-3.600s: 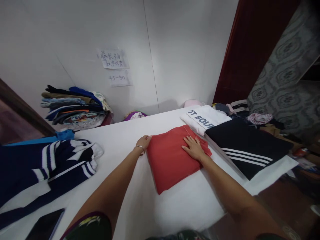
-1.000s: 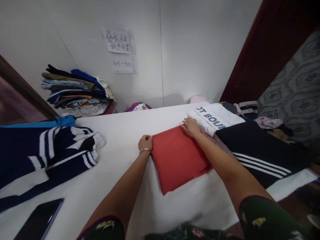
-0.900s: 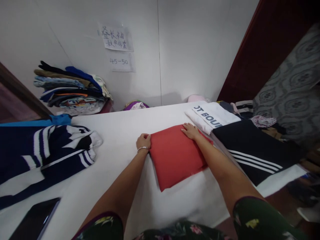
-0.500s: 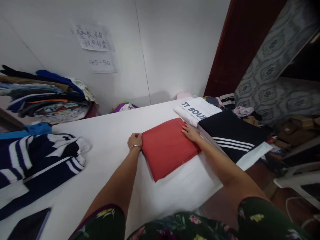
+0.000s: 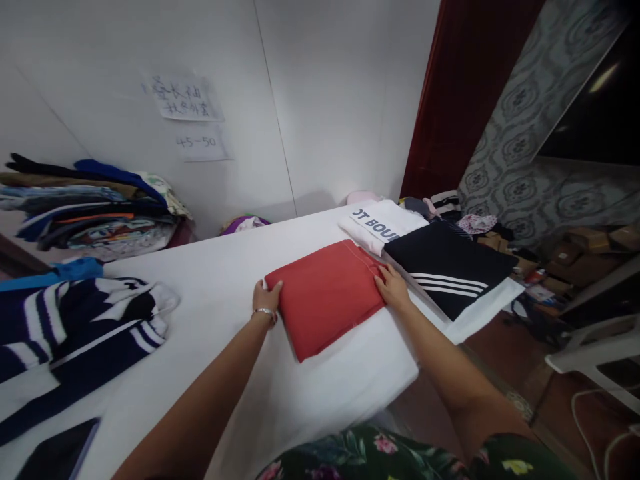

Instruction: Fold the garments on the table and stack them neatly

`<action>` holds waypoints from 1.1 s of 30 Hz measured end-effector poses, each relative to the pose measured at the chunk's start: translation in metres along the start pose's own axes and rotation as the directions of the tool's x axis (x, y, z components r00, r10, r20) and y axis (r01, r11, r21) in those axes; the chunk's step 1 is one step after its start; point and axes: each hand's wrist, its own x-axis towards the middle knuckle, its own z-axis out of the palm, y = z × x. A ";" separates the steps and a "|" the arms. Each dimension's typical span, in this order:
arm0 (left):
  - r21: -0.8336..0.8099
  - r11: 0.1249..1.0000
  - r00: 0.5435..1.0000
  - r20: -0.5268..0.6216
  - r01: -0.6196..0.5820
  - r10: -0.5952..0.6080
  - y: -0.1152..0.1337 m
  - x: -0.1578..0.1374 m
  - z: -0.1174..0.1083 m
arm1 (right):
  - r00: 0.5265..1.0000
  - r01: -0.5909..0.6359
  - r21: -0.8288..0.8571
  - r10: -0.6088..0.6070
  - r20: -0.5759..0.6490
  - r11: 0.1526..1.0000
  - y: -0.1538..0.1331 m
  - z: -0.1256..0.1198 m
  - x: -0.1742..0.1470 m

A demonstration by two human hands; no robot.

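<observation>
A folded red garment (image 5: 325,293) lies flat on the white table, roughly square, with stitching along its right side. At its left edge my left hand (image 5: 267,298), with a bracelet on the wrist, grips the cloth, thumb on top and the other fingers mostly hidden. My right hand (image 5: 393,287) holds the right edge, its fingers curled at the cloth. Just beyond that hand are a folded black garment with white stripes (image 5: 450,260) and a white garment with printed letters (image 5: 380,220).
On the white table (image 5: 220,267), a navy and white striped garment (image 5: 100,320) lies crumpled at left, near a dark phone-like device (image 5: 60,453). A tall clothes pile (image 5: 95,207) stands behind it. Cardboard boxes (image 5: 585,260) and a white plastic stool (image 5: 595,363) are at right.
The view has turned slightly to the right. My left thumb now lies over the garment's left edge, and my right hand has moved from the garment's top to its right edge.
</observation>
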 end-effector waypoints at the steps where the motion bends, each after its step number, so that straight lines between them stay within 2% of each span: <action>1: -0.028 0.999 1.000 0.015 0.027 -0.026 -0.002 -0.012 -0.002 | 1.000 -0.013 -0.006 0.013 -0.003 1.000 -0.001 0.000 0.001; 6: -0.172 0.970 0.975 0.169 0.174 -0.145 -0.008 -0.056 -0.012 | 0.999 -0.044 0.047 0.044 -0.008 0.998 -0.002 -0.001 0.001; 11: -0.280 0.929 0.942 0.299 0.241 -0.154 0.008 -0.067 -0.012 | 0.998 -0.068 0.085 0.068 -0.002 0.994 -0.009 -0.006 0.001; 16: -0.386 0.896 0.950 0.292 0.222 -0.109 0.027 -0.067 -0.010 | 0.992 -0.125 0.156 0.123 0.024 0.980 -0.017 -0.012 0.003; 19: -0.397 0.898 0.963 0.251 0.192 -0.095 0.029 -0.063 -0.027 | 0.992 -0.124 0.222 0.118 0.041 0.967 -0.024 -0.012 -0.008; 23: -0.325 0.930 0.979 0.161 0.171 -0.124 0.011 -0.059 -0.065 | 0.998 0.030 0.281 -0.043 0.041 0.959 -0.040 -0.006 -0.049; 27: -0.174 0.969 0.982 0.104 0.176 -0.160 -0.016 -0.059 -0.087 | 0.989 0.079 0.157 -0.098 0.115 0.984 -0.053 -0.014 -0.081; 31: -0.054 0.991 0.987 0.110 0.123 -0.116 -0.023 -0.059 -0.091 | 0.977 0.121 -0.070 -0.107 0.184 0.990 -0.070 -0.038 -0.076; 33: 0.075 0.997 0.994 0.106 -0.030 0.022 -0.017 -0.059 -0.090 | 0.966 0.204 -0.076 -0.188 0.175 0.976 -0.089 -0.046 -0.068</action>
